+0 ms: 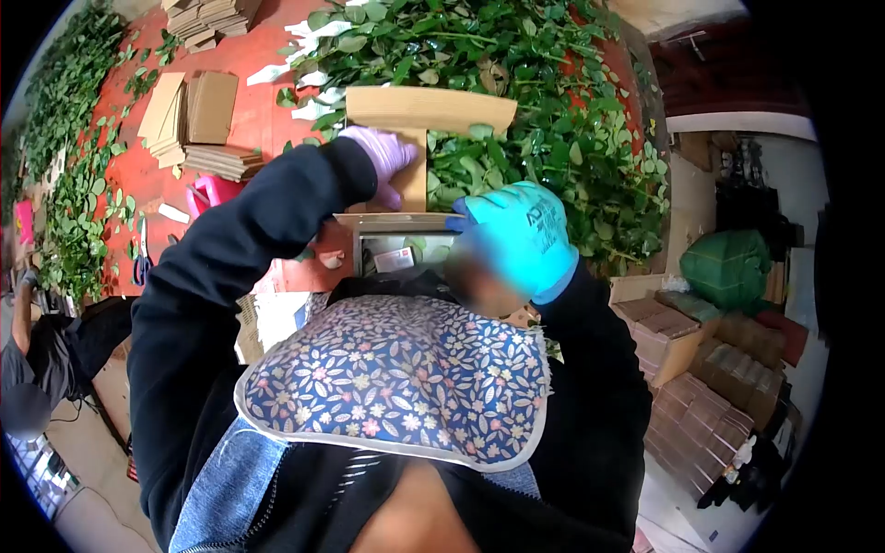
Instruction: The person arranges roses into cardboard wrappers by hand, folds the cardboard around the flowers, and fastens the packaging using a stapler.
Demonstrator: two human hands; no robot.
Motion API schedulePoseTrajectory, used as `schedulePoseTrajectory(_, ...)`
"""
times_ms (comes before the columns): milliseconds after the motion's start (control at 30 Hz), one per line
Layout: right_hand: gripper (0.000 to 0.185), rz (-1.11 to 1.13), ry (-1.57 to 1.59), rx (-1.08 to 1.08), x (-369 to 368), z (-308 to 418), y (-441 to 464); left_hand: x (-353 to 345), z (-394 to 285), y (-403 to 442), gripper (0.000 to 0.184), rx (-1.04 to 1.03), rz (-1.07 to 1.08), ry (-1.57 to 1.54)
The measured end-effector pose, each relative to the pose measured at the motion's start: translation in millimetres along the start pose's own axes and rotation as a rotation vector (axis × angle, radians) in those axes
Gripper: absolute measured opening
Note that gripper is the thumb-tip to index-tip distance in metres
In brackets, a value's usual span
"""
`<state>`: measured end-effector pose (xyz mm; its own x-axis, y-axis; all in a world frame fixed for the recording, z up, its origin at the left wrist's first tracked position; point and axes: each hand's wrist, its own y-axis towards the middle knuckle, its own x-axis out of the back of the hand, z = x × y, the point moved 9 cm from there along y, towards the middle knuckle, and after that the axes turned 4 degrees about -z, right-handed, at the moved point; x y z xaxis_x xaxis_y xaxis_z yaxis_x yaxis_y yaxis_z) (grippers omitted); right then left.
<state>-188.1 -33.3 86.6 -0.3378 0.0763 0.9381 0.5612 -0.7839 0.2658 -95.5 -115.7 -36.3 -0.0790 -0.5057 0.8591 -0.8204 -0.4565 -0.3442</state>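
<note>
My left hand (380, 164), in a light purple glove, is at the left edge of a tan cardboard sheet (429, 107). Its fingers bend over the cardboard, with the thumb lower down. Green leafy stems (466, 164) lie against the sheet's right side. My right hand (523, 232) wears a turquoise glove with darker blue fingertips. Those fingertips are by the right end of a framed tray (364, 256), just below the leaves; what they grip, if anything, is hidden. Inside the tray is a small white-and-red label (395, 259).
Leafy stems (553, 92) cover the red table's right side. Cardboard stacks (189, 109), a pink object (214, 194) and scissors (142, 258) lie on the left. Packed boxes (696, 429) and a green bundle (725, 269) stand at right. Another person (46, 336) is at far left.
</note>
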Motion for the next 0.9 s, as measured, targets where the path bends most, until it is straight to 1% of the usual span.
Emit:
schedulePoseTrajectory(33,0.01,-0.008,0.045,0.003,-1.3,-7.7,4.8,0.0,-1.7,0.0,0.051,-0.008,-0.012,-0.004)
schedulePoseTrajectory(67,0.015,0.023,0.13,-0.09,-5.8,-23.2,11.0,-4.9,0.1,2.5,0.045,-0.016,-0.022,-0.006)
schedulePoseTrajectory(100,0.018,0.129,0.181,-0.183,-15.9,-36.1,12.0,-24.8,8.7,12.0,0.031,0.008,-0.112,-0.012)
schedulePoseTrajectory(133,0.02,0.241,0.237,-0.285,-38.2,-57.2,16.2,-15.2,5.3,9.6,0.023,-0.011,-0.047,-0.106)
schedulePoseTrajectory(167,0.025,0.31,0.22,-0.351,-64.1,-76.1,15.8,-3.6,4.6,2.9,0.022,-0.023,0.012,-0.184)
schedulePoseTrajectory(200,0.025,0.311,0.226,-0.356,-79.0,-86.0,17.8,5.3,5.0,-7.5,0.022,-0.032,0.072,-0.262)
schedulePoseTrajectory(267,0.029,0.199,0.243,-0.31,-93.2,-97.2,24.1,27.4,10.6,-33.7,0.022,-0.171,-0.128,-0.477)
schedulePoseTrajectory(300,0.031,0.282,0.227,-0.34,-105.8,-102.6,23.5,48.6,12.3,-52.0,0.022,-0.058,-0.389,-0.192)
schedulePoseTrajectory(333,0.032,0.291,0.248,-0.338,-89.2,-70.0,5.7,74.5,-31.5,-112.2,0.022,0.067,-0.644,0.105)
schedulePoseTrajectory(400,0.031,0.339,0.266,-0.321,-96.7,-61.8,0.8,85.2,-52.8,-114.2,0.021,0.421,-0.393,0.194)
schedulePoseTrajectory(433,0.031,0.373,0.227,-0.299,-96.2,-58.7,3.1,56.2,-54.4,-114.3,0.027,0.418,-0.494,-0.032)
schedulePoseTrajectory(467,0.031,0.376,0.233,-0.286,-97.2,-56.4,3.5,43.1,-79.9,-104.4,0.036,0.302,-0.453,0.016)
schedulePoseTrajectory(500,0.03,0.345,0.245,-0.273,-95.1,-54.5,4.1,37.8,-92.6,-94.6,0.047,0.184,-0.433,-0.025)
schedulePoseTrajectory(533,0.03,0.313,0.254,-0.26,-93.2,-52.0,3.8,20.8,-88.7,-86.1,0.053,0.198,-0.348,-0.137)
schedulePoseTrajectory(567,0.029,0.255,0.29,-0.26,-93.9,-54.3,1.2,11.0,-76.5,-78.6,0.055,0.197,-0.397,-0.184)
schedulePoseTrajectory(600,0.029,0.257,0.286,-0.231,-91.7,-49.9,2.7,3.6,-67.2,-74.8,0.056,0.205,-0.457,-0.226)
schedulePoseTrajectory(633,0.028,0.262,0.279,-0.276,-90.3,-52.9,4.8,1.4,-61.1,-72.8,0.056,0.227,-0.488,-0.219)
schedulePoseTrajectory(667,0.027,0.276,0.27,-0.31,-85.1,-49.9,4.8,0.4,-64.6,-73.7,0.057,0.181,-0.513,-0.259)
schedulePoseTrajectory(700,0.021,0.115,0.085,-0.149,-53.6,-31.4,15.5,3.8,-65.4,-75.5,0.058,0.148,-0.557,-0.296)
schedulePoseTrajectory(733,0.019,-0.061,0.056,-0.06,-16.0,-14.4,33.9,-4.9,-61.0,-72.7,0.062,0.198,-0.432,-0.331)
schedulePoseTrajectory(800,0.029,-0.09,0.039,-0.005,20.8,2.1,60.9,1.2,-66.6,-82.9,0.07,0.139,-0.638,-0.318)
schedulePoseTrajectory(833,0.042,-0.011,0.028,-0.009,22.7,0.3,71.2,7.2,-70.6,-97.0,0.08,0.074,-0.792,-0.296)
schedulePoseTrajectory(867,0.054,0.016,-0.054,0.002,24.9,5.0,78.4,9.5,-70.2,-101.3,0.08,0.11,-0.857,-0.279)
schedulePoseTrajectory(900,0.057,0.029,-0.012,0.074,16.5,0.4,84.2,1.6,-64.7,-92.6,0.084,0.2,-0.733,-0.326)
